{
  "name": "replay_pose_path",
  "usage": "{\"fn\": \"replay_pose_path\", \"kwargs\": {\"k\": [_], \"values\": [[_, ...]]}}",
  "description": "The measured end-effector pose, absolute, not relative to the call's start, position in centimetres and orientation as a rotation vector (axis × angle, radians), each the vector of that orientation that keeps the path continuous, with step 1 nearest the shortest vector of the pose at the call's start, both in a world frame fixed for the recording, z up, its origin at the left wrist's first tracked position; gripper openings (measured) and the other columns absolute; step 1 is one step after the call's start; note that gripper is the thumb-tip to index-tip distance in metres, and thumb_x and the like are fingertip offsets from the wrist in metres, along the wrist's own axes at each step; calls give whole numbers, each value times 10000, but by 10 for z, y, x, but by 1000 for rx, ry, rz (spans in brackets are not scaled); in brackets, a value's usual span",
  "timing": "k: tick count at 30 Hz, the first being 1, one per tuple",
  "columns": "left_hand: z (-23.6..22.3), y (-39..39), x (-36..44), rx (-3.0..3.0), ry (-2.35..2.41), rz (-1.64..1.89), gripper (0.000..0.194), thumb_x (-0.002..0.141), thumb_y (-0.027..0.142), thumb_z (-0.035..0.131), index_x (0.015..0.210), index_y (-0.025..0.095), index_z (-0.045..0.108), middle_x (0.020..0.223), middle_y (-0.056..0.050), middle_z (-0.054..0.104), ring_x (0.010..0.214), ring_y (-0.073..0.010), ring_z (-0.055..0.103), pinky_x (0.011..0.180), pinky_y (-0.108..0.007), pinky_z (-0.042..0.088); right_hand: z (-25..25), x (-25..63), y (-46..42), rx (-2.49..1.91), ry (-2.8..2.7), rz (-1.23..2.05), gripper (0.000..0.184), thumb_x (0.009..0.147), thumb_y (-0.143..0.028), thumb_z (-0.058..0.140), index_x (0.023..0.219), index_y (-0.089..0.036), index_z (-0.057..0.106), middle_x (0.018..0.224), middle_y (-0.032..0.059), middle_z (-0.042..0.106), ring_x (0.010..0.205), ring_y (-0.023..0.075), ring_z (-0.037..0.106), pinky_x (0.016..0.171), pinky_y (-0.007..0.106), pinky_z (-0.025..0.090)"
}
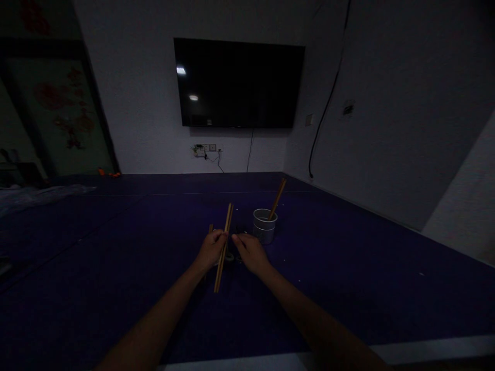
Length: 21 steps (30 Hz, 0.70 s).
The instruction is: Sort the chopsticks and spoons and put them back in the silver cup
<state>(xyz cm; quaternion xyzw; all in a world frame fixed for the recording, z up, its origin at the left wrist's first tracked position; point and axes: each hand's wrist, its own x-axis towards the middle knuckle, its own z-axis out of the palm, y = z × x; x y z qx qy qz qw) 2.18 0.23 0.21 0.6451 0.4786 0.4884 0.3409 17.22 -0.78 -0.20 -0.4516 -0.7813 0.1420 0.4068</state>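
Note:
My left hand (212,248) is closed around a pair of wooden chopsticks (220,268), which stand tilted, tops leaning slightly right. Just to the right, my right hand (250,251) has its fingers curled in, thumb toward the chopsticks; whatever it pinches, if anything, is too dark to make out. Another wooden stick (211,227) shows behind my left hand, mostly hidden. Between and below the hands lies a small ring-shaped thing (229,256), partly covered. Beyond my right hand stands a grey metal can (264,232) with more wooden chopsticks (277,198) leaning out to the right.
The dim room has a purple-blue floor surface (348,268) with small pale specks. A television (240,85) hangs on the far wall above sockets (209,148) and cables. A black cable (328,103) runs down the right wall. Clear plastic sheeting (38,196) lies at left.

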Motion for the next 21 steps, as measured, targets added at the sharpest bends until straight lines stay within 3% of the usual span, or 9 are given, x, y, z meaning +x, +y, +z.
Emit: {"fn": "replay_pose_path", "kwargs": {"k": [3, 7, 15, 21], "values": [[4, -10, 35, 1715, 1103, 1286, 405, 821, 549, 480, 676, 174, 532, 611, 30, 479, 609, -112, 466, 582, -225, 409, -2, 168, -9, -1002, -1822, 521, 622, 970, -578, 250, 971, -181, 729, 892, 73, 729, 887, 220, 663, 847, 340, 488], [6, -20, 42, 1699, 1058, 1289, 423, 824, 578, 466, 718, 175, 535, 636, 30, 468, 628, -117, 454, 589, -230, 397, 1, 164, -11, -898, -1670, 670, 625, 913, -655, 326, 1046, -190, 724, 995, 92, 736, 1015, 247, 648, 936, 387, 470], [0, -17, 42, 1524, 918, 1265, 485, 745, 653, 555, 730, 168, 559, 681, 21, 495, 657, -116, 460, 595, -223, 369, 6, 164, -13, -829, -1600, 733, 558, 880, -632, 419, 1009, -201, 749, 1050, 92, 728, 1049, 239, 635, 976, 385, 447], [-4, -16, 42, 1422, 857, 1249, 543, 697, 698, 612, 714, 158, 561, 606, 44, 458, 588, -96, 426, 570, -221, 324, 5, 162, -13, -764, -1540, 819, 546, 841, -663, 477, 998, -221, 758, 1044, 94, 728, 1049, 262, 630, 981, 425, 436]]}}
